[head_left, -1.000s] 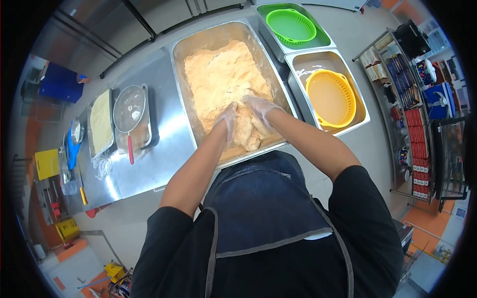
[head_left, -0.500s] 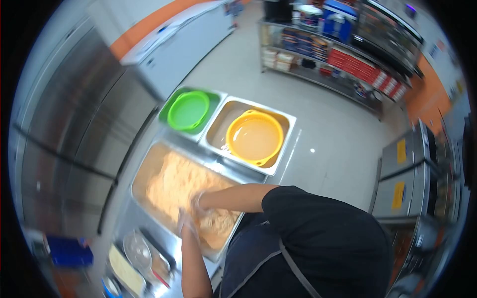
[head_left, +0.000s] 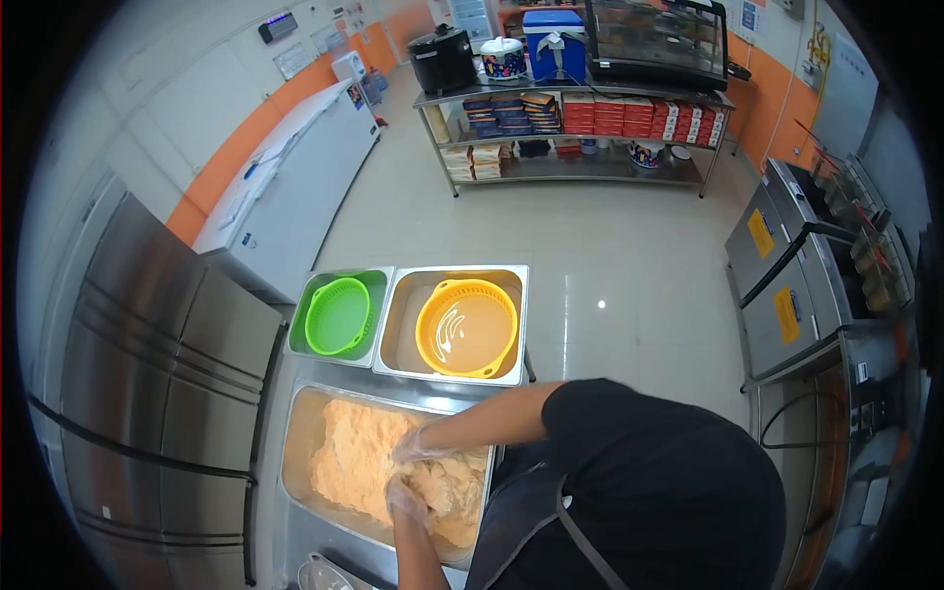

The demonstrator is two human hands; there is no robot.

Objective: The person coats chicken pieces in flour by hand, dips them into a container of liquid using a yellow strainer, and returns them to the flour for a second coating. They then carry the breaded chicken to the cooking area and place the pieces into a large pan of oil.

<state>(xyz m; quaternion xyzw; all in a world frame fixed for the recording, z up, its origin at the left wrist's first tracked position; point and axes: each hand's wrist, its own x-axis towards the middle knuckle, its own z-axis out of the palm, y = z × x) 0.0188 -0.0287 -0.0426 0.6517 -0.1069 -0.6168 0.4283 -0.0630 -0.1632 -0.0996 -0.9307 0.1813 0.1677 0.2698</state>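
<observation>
While both clear-gloved hands press into the pale orange floury coating mix (head_left: 354,462), the left hand (head_left: 405,500) sits low in the heap near the front edge and the right hand (head_left: 418,447) lies just above it, fingers spread flat on the mound; neither visibly closes on a separate piece, and whether anything is clasped under the mix cannot be told. That mix fills the large rectangular steel pan (head_left: 295,433) directly in front of the person, heaped more to the near side. Behind it stand two smaller steel pans side by side, one holding a round green plastic colander (head_left: 338,315), the other a round yellow plastic colander (head_left: 466,327) sitting in liquid. By the look of it, the working of the mix is mid-course: the heap is rough and lumpy, and both colanders hold no pieces yet
</observation>
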